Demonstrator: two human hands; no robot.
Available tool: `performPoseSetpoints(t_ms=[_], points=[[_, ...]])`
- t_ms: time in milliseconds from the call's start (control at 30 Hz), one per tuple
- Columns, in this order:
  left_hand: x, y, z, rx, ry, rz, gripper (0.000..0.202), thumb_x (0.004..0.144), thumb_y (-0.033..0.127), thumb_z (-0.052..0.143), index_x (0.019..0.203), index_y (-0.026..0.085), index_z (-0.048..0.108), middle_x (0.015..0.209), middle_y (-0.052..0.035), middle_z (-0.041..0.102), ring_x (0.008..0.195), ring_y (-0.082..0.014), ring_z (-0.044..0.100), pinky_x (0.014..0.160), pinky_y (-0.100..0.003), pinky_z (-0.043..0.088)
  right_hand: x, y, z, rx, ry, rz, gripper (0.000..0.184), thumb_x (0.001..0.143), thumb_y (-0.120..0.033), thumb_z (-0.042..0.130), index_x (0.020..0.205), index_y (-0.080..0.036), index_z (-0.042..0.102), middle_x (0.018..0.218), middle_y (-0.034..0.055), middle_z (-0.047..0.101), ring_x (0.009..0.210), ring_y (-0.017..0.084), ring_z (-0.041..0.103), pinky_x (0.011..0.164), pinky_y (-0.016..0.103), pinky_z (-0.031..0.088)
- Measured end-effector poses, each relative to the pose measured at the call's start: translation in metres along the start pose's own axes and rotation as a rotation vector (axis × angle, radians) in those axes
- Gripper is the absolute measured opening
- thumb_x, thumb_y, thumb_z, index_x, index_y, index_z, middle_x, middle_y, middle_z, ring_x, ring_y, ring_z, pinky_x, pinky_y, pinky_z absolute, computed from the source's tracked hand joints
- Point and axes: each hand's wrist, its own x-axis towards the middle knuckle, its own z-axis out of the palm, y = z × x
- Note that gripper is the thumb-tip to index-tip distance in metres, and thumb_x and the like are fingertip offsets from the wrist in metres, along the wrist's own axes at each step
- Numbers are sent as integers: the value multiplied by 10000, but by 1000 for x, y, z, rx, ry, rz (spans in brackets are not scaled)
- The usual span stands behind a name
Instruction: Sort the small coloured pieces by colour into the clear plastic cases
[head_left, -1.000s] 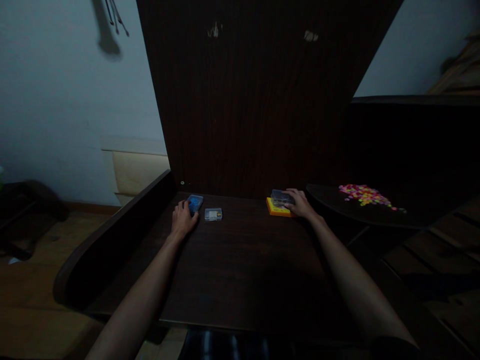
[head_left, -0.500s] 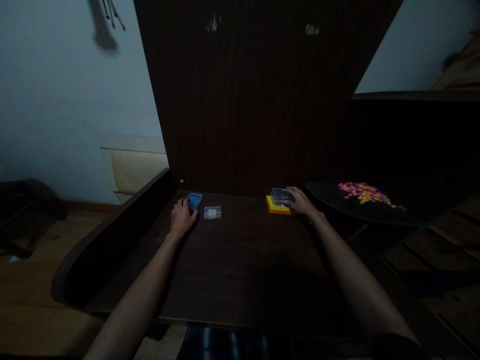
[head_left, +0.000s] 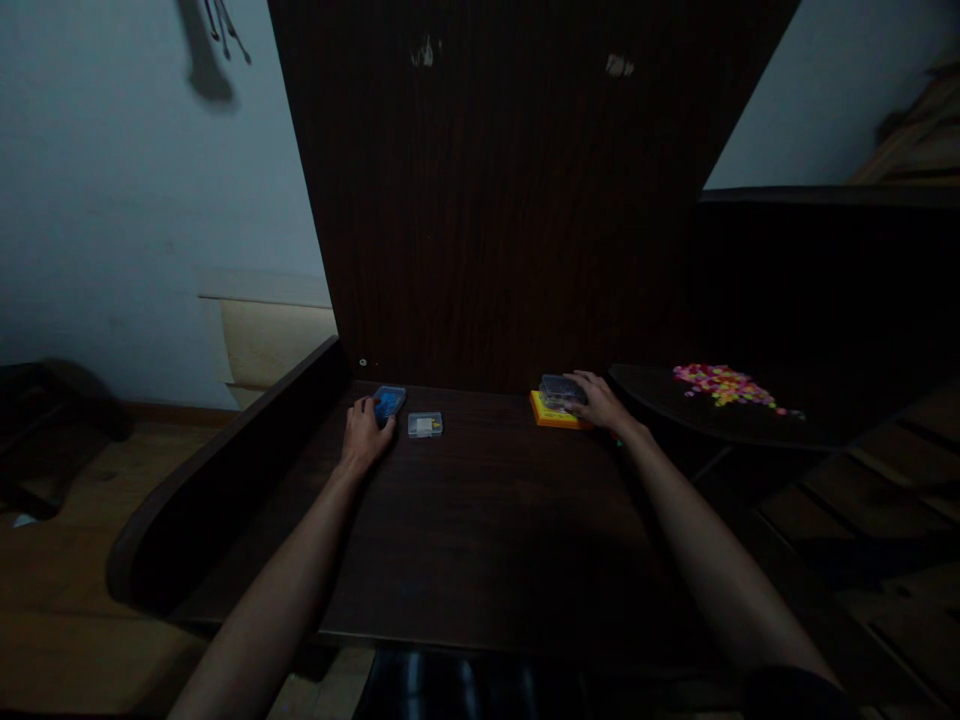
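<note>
On the desk's left side my left hand (head_left: pixel 364 432) is closed on the edge of a small clear plastic case (head_left: pixel 389 403) with blue contents. Beside it lies a second clear plastic case (head_left: pixel 425 425) with a pale label and a bit of yellow, untouched. Across the desk, my right hand (head_left: pixel 596 399) grips the right side of clear plastic cases (head_left: pixel 560 391) that look stacked. They rest on a flat yellow-orange box (head_left: pixel 550 417). Fingers partly hide what both hands hold.
The dark wooden desk (head_left: pixel 450 540) has a raised left side panel (head_left: pixel 225 470) and a tall back panel (head_left: pixel 487 200). Many small pink, yellow and orange pieces (head_left: pixel 724 384) lie on a shelf at the right. Tiny coloured bits (head_left: pixel 619 440) show under my right wrist.
Both hands stay where they were on the cases. The view has shifted very slightly; nothing else has visibly moved.
</note>
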Motion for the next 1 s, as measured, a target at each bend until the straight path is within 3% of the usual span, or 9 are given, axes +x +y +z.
performPoseSetpoints(t_ms=[167,267,400,500,667,833,1000], points=[[-1,4,-4,-55,73,15,417,811,334,534,1166,117,522,1240,-164,528,1179,-298,476,1029,-405,412,-9,-22,-8,21,59,11,573,760,-282,631,1309,-187,493,1355,144,426,1244,327,415,1056,479,360],[-4,11,-7,-109,142,86,381,817,325,535,1143,128,541,1250,-150,541,1182,-281,478,1042,-405,403,-16,-48,-9,34,91,-64,538,785,-277,605,1305,-202,490,1372,137,412,1268,330,385,1058,502,348],[-11,24,-14,-207,198,244,338,816,296,554,1128,164,556,1276,-116,551,1191,-265,484,1052,-437,398,-26,-95,-5,55,110,-195,504,826,-298,574,1315,-216,481,1378,136,414,1279,322,374,1044,546,345],[-22,38,-18,-310,207,438,330,810,295,581,1117,175,565,1261,-116,569,1164,-273,515,1008,-481,432,-34,-135,-2,68,140,-280,508,850,-335,572,1336,-234,464,1372,124,442,1289,312,372,1035,563,360],[-44,62,-20,-428,114,645,337,810,273,598,1133,183,569,1254,-113,586,1144,-251,544,976,-457,466,-44,-187,5,63,178,-424,498,878,-356,566,1341,-192,479,1361,128,493,1276,275,422,1036,485,407],[-55,75,-19,-525,78,734,358,788,254,615,1138,188,583,1246,-117,602,1148,-254,561,977,-464,466,-55,-206,13,24,232,-589,374,930,-247,490,1295,-181,537,1311,109,572,1286,238,454,1008,424,440],[-59,77,-17,-572,75,758,377,786,255,629,1155,184,591,1253,-120,606,1163,-250,563,993,-454,460,-64,-206,12,-51,249,-628,402,924,-264,507,1302,-128,534,1310,130,576,1270,248,478,1009,406,439]])
